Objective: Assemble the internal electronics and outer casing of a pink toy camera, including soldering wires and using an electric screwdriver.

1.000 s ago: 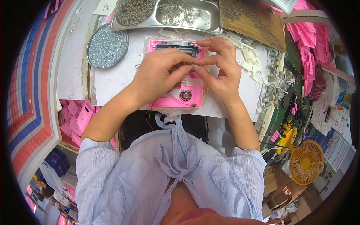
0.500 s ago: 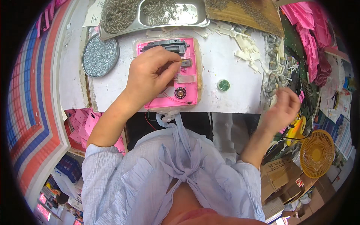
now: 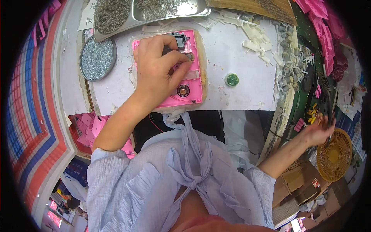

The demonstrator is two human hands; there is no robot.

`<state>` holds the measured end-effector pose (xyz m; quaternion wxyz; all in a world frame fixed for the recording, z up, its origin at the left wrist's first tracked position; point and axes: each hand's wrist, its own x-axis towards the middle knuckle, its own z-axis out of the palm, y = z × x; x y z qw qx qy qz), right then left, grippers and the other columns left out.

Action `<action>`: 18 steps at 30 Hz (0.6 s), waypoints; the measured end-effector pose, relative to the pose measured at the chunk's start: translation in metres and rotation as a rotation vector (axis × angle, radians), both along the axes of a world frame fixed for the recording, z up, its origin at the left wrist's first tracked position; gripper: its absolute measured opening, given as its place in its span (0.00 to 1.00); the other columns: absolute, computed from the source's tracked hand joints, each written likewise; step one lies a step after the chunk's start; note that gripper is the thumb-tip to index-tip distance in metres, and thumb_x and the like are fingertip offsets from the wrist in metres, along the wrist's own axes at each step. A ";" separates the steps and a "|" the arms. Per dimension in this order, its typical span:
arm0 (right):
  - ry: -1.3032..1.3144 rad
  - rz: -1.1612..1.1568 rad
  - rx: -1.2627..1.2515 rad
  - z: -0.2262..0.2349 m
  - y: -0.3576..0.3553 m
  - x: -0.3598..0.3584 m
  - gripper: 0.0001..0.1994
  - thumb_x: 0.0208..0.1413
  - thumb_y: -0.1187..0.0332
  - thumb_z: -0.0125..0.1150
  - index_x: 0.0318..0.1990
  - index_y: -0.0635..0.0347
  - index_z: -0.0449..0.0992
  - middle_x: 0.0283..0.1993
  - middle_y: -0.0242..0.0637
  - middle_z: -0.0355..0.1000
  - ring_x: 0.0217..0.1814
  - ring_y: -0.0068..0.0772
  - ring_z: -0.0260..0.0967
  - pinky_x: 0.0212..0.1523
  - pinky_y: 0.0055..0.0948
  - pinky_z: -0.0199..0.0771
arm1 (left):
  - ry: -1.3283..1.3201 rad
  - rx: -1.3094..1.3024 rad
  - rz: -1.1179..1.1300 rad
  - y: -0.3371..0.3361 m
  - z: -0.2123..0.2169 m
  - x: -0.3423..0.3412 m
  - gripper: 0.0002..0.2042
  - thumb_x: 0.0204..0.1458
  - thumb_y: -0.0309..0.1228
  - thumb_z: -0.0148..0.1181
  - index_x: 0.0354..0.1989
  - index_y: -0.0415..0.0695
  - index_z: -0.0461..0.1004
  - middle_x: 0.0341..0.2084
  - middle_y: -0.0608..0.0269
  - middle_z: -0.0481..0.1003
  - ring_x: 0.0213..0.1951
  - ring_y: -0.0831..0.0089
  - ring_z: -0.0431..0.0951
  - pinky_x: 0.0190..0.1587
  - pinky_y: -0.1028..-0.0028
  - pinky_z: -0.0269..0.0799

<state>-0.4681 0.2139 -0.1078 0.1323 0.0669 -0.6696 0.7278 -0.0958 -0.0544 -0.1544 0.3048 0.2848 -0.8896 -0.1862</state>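
My left hand (image 3: 156,69) lies over a pink plastic casing (image 3: 196,92), its thumb and fingers closed on a small grey block-shaped part (image 3: 189,57) seated there. Part of the casing is hidden under that hand. A black compartment piece (image 3: 179,41) shows at the casing's far end, and a round speaker (image 3: 183,91) at its near end. Out to the right, past the table's edge, my right hand (image 3: 319,131) has curled fingers around something thin and dark, too unclear to name. It is beside a yellow plastic basket (image 3: 334,150).
A round dish of small screws (image 3: 97,58) stands left of the casing. Metal trays of springs (image 3: 154,17) lie at the back. White plastic pieces (image 3: 253,38) and grey parts (image 3: 286,69) are heaped at right. A green round item (image 3: 232,80) sits on the table.
My right hand has moved right and down, away from the grey parts to beside the basket. My left hand stays on the casing, its fingers shifted slightly over the grey part.
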 end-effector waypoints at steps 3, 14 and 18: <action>0.132 0.051 0.076 -0.002 0.051 0.011 0.15 0.68 0.61 0.53 0.54 0.62 0.72 0.29 0.34 0.65 0.34 0.27 0.63 0.34 0.25 0.64 | 0.001 -0.001 0.007 -0.001 -0.003 0.002 0.08 0.40 0.28 0.75 0.29 0.47 0.82 0.39 0.65 0.73 0.44 0.61 0.69 0.49 0.62 0.60; 0.124 1.071 0.279 -0.049 -0.065 0.178 0.14 0.50 0.77 0.72 0.45 0.65 0.77 0.28 0.35 0.72 0.25 0.23 0.68 0.27 0.22 0.65 | -0.015 -0.055 0.013 0.000 -0.007 -0.001 0.08 0.42 0.30 0.74 0.29 0.48 0.81 0.38 0.66 0.73 0.45 0.61 0.69 0.48 0.60 0.58; 0.302 1.162 0.296 -0.053 -0.082 0.184 0.13 0.48 0.77 0.73 0.42 0.63 0.77 0.22 0.35 0.69 0.18 0.26 0.64 0.20 0.24 0.60 | -0.016 -0.062 0.018 0.001 -0.007 -0.002 0.08 0.42 0.30 0.74 0.29 0.48 0.80 0.38 0.66 0.73 0.44 0.61 0.70 0.47 0.60 0.59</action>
